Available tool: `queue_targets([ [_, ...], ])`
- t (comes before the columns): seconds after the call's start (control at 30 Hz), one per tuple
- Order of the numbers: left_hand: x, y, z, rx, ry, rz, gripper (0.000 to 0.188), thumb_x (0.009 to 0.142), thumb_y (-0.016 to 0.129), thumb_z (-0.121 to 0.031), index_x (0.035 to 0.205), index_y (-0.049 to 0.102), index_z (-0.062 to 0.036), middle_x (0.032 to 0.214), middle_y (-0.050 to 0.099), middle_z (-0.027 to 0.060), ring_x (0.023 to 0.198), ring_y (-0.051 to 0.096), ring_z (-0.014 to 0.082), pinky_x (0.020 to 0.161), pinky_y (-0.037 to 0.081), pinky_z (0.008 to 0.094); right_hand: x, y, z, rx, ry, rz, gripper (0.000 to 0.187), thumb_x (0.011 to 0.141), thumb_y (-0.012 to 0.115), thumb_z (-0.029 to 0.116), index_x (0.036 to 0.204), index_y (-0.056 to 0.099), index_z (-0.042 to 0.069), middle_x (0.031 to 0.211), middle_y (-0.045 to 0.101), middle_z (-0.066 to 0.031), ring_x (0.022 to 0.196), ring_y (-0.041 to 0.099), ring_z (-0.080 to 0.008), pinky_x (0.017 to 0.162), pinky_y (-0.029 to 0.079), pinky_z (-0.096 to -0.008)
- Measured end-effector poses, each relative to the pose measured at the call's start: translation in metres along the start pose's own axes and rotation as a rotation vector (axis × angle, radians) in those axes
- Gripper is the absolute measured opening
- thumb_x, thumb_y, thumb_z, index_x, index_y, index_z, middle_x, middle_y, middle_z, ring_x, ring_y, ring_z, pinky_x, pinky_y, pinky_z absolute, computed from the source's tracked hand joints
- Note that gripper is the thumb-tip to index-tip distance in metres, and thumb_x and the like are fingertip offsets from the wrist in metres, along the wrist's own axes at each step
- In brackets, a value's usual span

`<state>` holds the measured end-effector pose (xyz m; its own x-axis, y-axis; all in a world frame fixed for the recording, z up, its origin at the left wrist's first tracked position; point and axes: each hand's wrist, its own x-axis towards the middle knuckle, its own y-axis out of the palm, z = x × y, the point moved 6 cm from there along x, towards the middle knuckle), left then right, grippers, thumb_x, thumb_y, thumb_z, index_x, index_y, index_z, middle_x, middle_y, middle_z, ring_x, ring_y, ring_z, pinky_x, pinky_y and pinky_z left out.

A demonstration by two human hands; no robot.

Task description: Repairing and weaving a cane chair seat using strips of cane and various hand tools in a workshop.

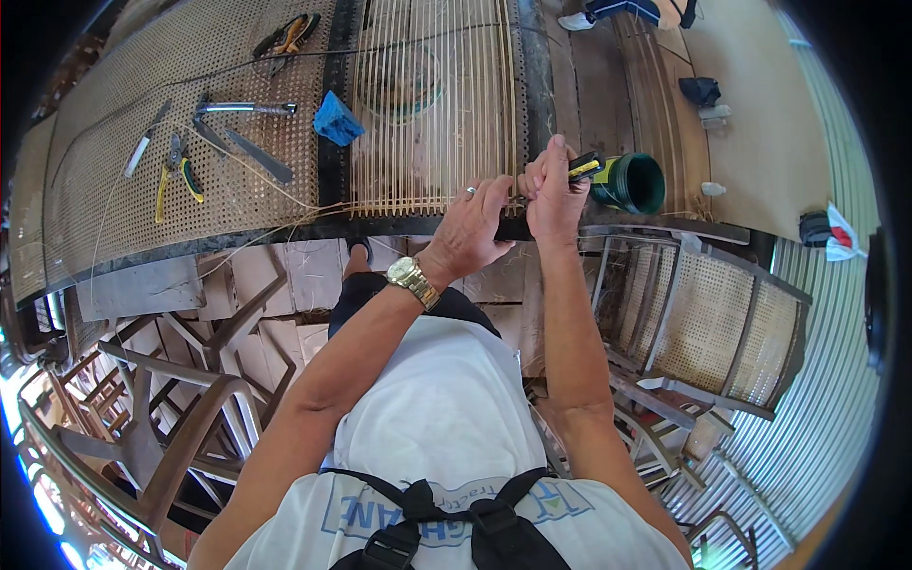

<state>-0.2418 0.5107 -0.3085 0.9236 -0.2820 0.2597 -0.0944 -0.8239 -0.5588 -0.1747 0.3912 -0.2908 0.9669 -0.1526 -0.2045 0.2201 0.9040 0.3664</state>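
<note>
A dark frame lies before me with pale cane strands running lengthwise across its opening. My left hand bends over the near rail, fingers pressed together at the strand ends; whatever they pinch is hidden. Just beside it, my right hand is closed around a tool with a black and yellow handle, held at the frame's right corner. The tool's working end is mostly covered by my hands. Woven cane mesh covers the panel on the left, and a loose cane strand curves over it.
On the mesh lie a hammer, yellow-handled cutters, orange-handled pliers, a knife and a flat blade. A blue cloth sits nearby. Right stands a green tub. Chair frames crowd below.
</note>
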Motion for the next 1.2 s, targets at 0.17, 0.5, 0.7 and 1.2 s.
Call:
queue_targets([
  [0.17,0.002,-0.004,0.001,-0.036,-0.040,0.023,0.087,0.064,0.089,-0.013,0.137,0.042,-0.0003,0.116,0.058,0.0158,0.110,0.056,0.0358,0.099,0.044,0.0438,-0.005,-0.003,0.001,0.006,0.006,-0.016,0.045,0.106,0.058,0.029,0.069,0.038,0.014,0.057,0.036,0.0036,0.047,0.033,-0.0071,0.047,0.029,-0.0267],
  [0.5,0.005,-0.003,0.004,-0.089,-0.049,0.074,0.083,0.066,0.089,-0.013,0.134,0.043,-0.0020,0.109,0.057,0.0141,0.104,0.057,0.0349,0.090,0.045,0.0441,-0.012,-0.012,-0.002,0.091,-0.051,-0.074,0.037,0.105,0.061,0.026,0.074,0.045,0.014,0.057,0.039,0.0040,0.047,0.034,-0.0058,0.046,0.030,-0.0260],
  [0.7,0.006,-0.007,0.001,-0.082,0.006,0.018,0.080,0.064,0.091,-0.015,0.129,0.045,-0.0033,0.110,0.056,0.0142,0.103,0.056,0.0356,0.090,0.045,0.0450,-0.002,-0.008,0.001,0.020,0.040,-0.069,0.039,0.105,0.061,0.026,0.072,0.045,0.014,0.056,0.038,0.0046,0.046,0.034,-0.0061,0.046,0.031,-0.0259],
  [1.2,-0.012,-0.017,0.021,-0.134,-0.064,0.016,0.086,0.064,0.089,-0.013,0.135,0.043,-0.0016,0.119,0.056,0.0157,0.113,0.055,0.0350,0.098,0.044,0.0429,-0.005,0.011,-0.011,0.069,0.069,0.020,0.043,0.106,0.057,0.029,0.069,0.042,0.014,0.057,0.039,0.0029,0.048,0.033,-0.0082,0.050,0.031,-0.0267],
])
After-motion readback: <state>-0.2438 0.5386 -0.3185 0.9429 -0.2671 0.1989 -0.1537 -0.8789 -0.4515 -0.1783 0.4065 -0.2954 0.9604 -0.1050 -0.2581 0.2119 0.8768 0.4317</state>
